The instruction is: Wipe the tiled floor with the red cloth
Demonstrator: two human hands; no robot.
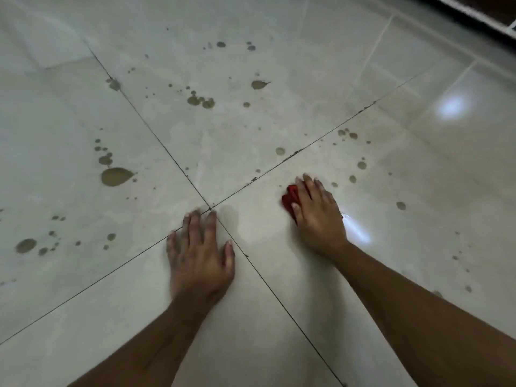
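Note:
The tiled floor (251,141) is pale and glossy, with dark grout lines crossing near the middle. My right hand (318,216) presses the red cloth (289,199) flat on the floor, right of the grout crossing. Most of the cloth is hidden under the palm and only its left edge shows. My left hand (199,255) rests flat on the floor with fingers spread, just below the crossing, holding nothing. Brownish muddy drops are scattered over the tiles, the largest (116,176) at the left.
More drops lie at the upper middle (201,101), to the right of my right hand (362,165) and at the lower left (26,245). A dark wall base or threshold (480,9) runs along the top right corner. Light glares on the tiles at the right.

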